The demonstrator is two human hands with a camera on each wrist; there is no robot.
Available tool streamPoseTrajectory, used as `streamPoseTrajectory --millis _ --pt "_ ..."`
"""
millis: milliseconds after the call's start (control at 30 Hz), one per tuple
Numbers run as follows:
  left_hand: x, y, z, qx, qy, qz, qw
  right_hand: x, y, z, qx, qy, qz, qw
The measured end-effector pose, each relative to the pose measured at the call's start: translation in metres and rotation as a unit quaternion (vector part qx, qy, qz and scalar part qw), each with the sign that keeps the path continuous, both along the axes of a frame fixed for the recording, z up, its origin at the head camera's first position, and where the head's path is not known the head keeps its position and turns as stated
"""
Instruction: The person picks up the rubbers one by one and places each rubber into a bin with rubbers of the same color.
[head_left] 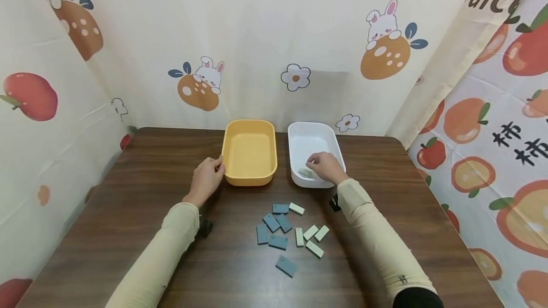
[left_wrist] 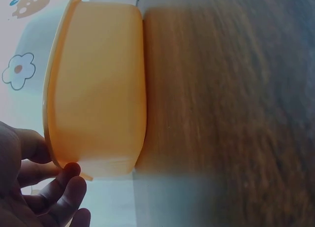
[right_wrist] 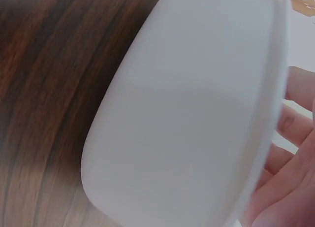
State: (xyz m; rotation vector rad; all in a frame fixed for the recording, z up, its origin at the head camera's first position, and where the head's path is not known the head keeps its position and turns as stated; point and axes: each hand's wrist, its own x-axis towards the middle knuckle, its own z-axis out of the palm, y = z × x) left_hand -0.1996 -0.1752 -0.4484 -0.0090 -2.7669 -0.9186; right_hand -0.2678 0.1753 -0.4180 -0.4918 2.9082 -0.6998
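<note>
My left hand (head_left: pixel 207 178) pinches the left rim of a yellow plastic bin (head_left: pixel 250 156); the left wrist view shows thumb and fingers around the rim (left_wrist: pixel 47 104). Inside a white plastic bin (head_left: pixel 310 139), my right hand (head_left: pixel 327 165) hovers with relaxed fingers just above a few pale blocks (head_left: pixel 306 172). I see nothing held in it. From the right wrist, the white bin's outer wall (right_wrist: pixel 187 104) hides the fingertips. On the table nearer me lie several blue-grey blocks (head_left: pixel 278 242) and, to their right, several pale cream blocks (head_left: pixel 314 249).
Both bins stand side by side near the back of a dark wooden table (head_left: pixel 192 260), a narrow gap between them. A printed curtain (head_left: pixel 265 27) rises behind the table's back edge, and fruit-patterned cloth (head_left: pixel 492 165) hangs at the right.
</note>
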Motion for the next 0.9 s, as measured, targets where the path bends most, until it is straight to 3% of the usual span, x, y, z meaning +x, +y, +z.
streamPoseTrajectory --millis 267,667,900 --pt "0.001 -0.001 0.003 0.004 -0.004 0.002 1.0 0.009 0.011 0.004 -0.018 0.027 -0.013 0.9994" --pt "0.002 -0.001 0.003 0.007 -0.004 0.002 1.0 0.022 0.031 0.015 -0.042 0.049 -0.067 0.9957" --pt "0.003 -0.003 0.004 0.022 -0.021 0.001 0.9995 0.029 0.048 0.016 -0.058 0.058 -0.099 0.9917"
